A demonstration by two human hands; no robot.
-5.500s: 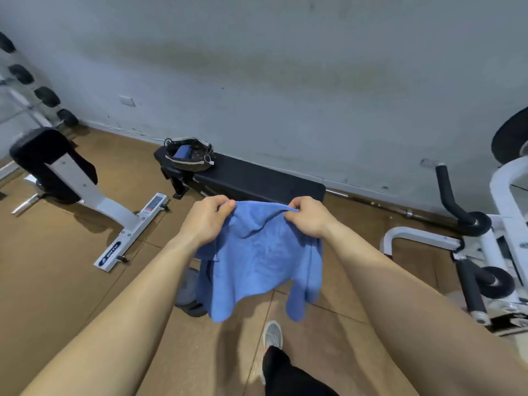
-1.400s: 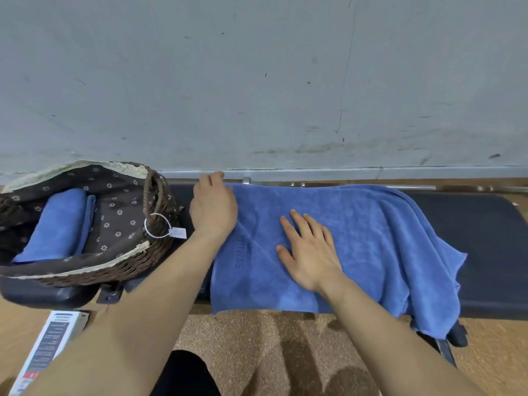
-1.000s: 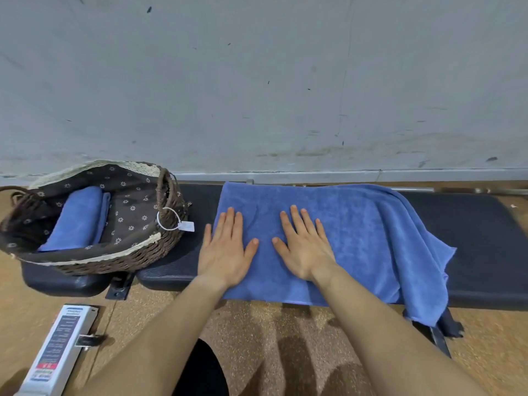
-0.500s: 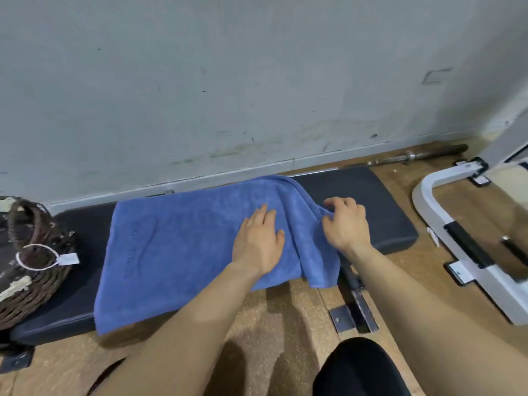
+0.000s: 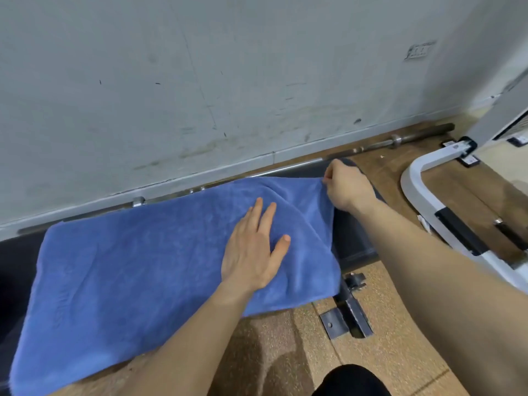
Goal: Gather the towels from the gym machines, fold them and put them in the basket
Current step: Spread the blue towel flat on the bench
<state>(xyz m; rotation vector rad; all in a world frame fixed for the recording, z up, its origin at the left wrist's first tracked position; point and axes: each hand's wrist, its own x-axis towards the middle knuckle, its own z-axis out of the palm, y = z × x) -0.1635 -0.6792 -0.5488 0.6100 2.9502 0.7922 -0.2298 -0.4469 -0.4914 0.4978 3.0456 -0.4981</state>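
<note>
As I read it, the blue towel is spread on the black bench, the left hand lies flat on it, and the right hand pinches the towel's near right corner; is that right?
Not quite: in the head view the right hand pinches the far right corner of the blue towel, by the wall, not the near one. The rest holds: the towel is spread on the black bench and the left hand lies flat on it.

The towel [image 5: 148, 264] is soft blue terry cloth, matt and napped. The bench [image 5: 353, 238] under it wears smooth black padding, probably vinyl, with a dull sheen. Far along the wall [image 5: 200, 81], of rough, stained grey plaster, lies a bare metal bar [image 5: 400, 141]. The floor [image 5: 385, 338] looks like speckled, grainy cork.
</note>
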